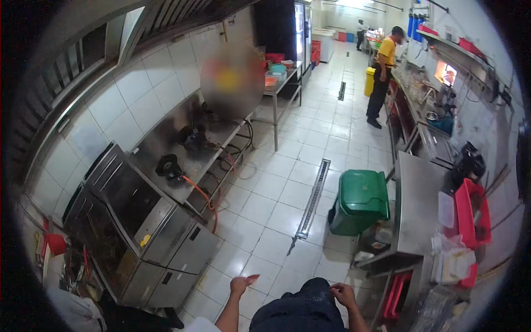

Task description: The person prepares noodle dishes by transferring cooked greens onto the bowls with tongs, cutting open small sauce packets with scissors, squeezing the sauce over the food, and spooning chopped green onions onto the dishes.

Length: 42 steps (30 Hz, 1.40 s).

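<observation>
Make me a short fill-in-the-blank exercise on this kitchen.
The bin nearest the camera is ____.
In the picture, it stands to the ____ of the long drain grate.
That grate is set into the tiled ____.
The hose at the nearer burner is ____.

Missing words: green; right; floor; orange.

Green bin (lidded) (362,200) beside drain (314,199)

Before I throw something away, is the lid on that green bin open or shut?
Shut: the lid lies across the top of the green bin, and no opening or contents show.
</observation>
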### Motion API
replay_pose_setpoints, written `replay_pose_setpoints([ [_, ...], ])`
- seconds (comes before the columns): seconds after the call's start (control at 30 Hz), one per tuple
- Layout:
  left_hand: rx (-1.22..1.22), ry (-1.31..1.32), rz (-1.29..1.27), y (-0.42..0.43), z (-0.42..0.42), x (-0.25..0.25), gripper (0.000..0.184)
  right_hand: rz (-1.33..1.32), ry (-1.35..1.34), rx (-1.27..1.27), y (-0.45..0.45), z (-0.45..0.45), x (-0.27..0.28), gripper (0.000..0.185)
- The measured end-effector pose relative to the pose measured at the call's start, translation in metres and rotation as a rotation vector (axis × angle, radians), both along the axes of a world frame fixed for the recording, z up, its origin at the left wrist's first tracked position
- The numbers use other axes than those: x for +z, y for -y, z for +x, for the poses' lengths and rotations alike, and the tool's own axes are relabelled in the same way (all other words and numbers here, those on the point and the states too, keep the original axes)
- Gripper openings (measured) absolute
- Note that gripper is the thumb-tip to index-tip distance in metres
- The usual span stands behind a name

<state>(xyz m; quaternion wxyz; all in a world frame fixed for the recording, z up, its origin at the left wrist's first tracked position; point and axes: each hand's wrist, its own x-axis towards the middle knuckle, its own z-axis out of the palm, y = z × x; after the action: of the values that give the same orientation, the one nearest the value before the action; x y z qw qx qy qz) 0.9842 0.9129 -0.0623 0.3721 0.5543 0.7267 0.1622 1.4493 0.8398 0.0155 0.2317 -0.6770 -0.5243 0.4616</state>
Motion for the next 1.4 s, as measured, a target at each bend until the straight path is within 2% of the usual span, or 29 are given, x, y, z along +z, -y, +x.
replay_pose_setpoints([
  [0.03,0.112,0.112,0.163,-0.033,0.019,-0.001,0.033,0.009,-0.115,-0.045,-0.034,-0.012,0.019,0.019],
  [0.07,0.036,0.107,0.171,-0.068,0.042,0.026,0.03,0.018,-0.228,-0.096,-0.068,-0.022,0.033,0.018],
  [0.13,-0.043,0.102,0.178,-0.129,0.089,0.072,0.028,0.107,-0.247,0.05,-0.137,-0.036,0.034,0.02],
  [0.2,-0.036,0.234,0.128,-0.175,0.13,0.09,0.033,0.116,-0.179,0.198,-0.209,-0.051,0.061,0.023],
  [0.23,-0.107,0.219,0.149,-0.196,0.15,0.1,0.045,0.175,-0.207,0.25,-0.246,-0.054,0.077,0.025],
  [0.33,-0.151,0.186,0.124,-0.254,0.184,0.125,0.046,0.207,-0.256,0.358,-0.354,-0.044,0.092,0.027],
  [0.37,0.0,0.316,0.039,-0.27,0.193,0.144,0.044,0.176,-0.269,0.405,-0.388,-0.034,0.092,0.028],
  [0.47,0.232,0.449,0.055,-0.314,0.183,0.117,0.036,0.286,-0.272,0.368,-0.484,0.008,0.096,0.026],
  [0.53,0.407,0.779,0.033,-0.335,0.157,0.06,0.032,0.288,-0.251,0.364,-0.539,0.044,0.1,0.027],
  [0.57,0.419,0.77,0.028,-0.352,0.16,0.077,0.032,0.306,-0.24,0.293,-0.566,0.06,0.098,0.024],
  [0.63,0.714,1.125,-0.107,-0.382,0.167,0.112,0.029,0.308,-0.235,0.225,-0.609,0.094,0.092,0.022],
  [0.67,0.722,1.116,-0.111,-0.396,0.167,0.107,0.029,0.311,-0.238,0.121,-0.624,0.113,0.088,0.021],
  [0.73,1.118,1.173,-0.072,-0.441,0.163,0.087,0.032,0.313,-0.279,-0.047,-0.665,0.141,0.089,0.019],
  [0.77,1.125,1.167,-0.088,-0.467,0.162,0.078,0.037,0.309,-0.319,-0.108,-0.683,0.155,0.09,0.019],
  [0.83,1.098,1.102,-0.1,-0.521,0.161,0.048,0.036,0.302,-0.334,-0.184,-0.723,0.183,0.064,0.018],
  [0.9,1.075,1.04,-0.113,-0.59,0.165,0.015,0.035,0.257,-0.224,-0.229,-0.76,0.208,0.027,0.016],
  [1.0,1.092,1.053,-0.128,-0.681,0.18,-0.012,0.029,-0.132,0.119,0.211,-0.799,0.251,-0.059,0.025],
  [1.07,1.068,1.046,-0.266,-0.726,0.195,-0.019,0.027,-0.413,0.32,0.465,-0.83,0.263,-0.087,0.029],
  [1.17,1.168,1.015,-0.223,-0.799,0.223,-0.015,0.025,-0.623,0.465,0.723,-0.902,0.266,-0.106,0.036],
  [1.23,1.171,1.039,-0.208,-0.847,0.235,-0.003,0.023,-0.535,0.54,0.735,-0.988,0.272,-0.106,0.041],
  [1.3,1.091,0.991,-0.197,-0.897,0.249,0.013,0.02,-0.309,0.573,0.55,-1.117,0.28,-0.096,0.042],
  [1.33,1.097,0.99,-0.198,-0.919,0.253,0.017,0.02,-0.172,0.62,0.613,-1.197,0.282,-0.087,0.034],
  [1.37,1.083,0.94,-0.192,-0.937,0.256,0.017,0.022,0.205,0.589,0.547,-1.263,0.29,-0.092,0.031],
  [1.4,1.075,0.888,-0.185,-0.955,0.26,0.014,0.024,0.214,0.583,0.491,-1.342,0.277,-0.054,0.03],
])
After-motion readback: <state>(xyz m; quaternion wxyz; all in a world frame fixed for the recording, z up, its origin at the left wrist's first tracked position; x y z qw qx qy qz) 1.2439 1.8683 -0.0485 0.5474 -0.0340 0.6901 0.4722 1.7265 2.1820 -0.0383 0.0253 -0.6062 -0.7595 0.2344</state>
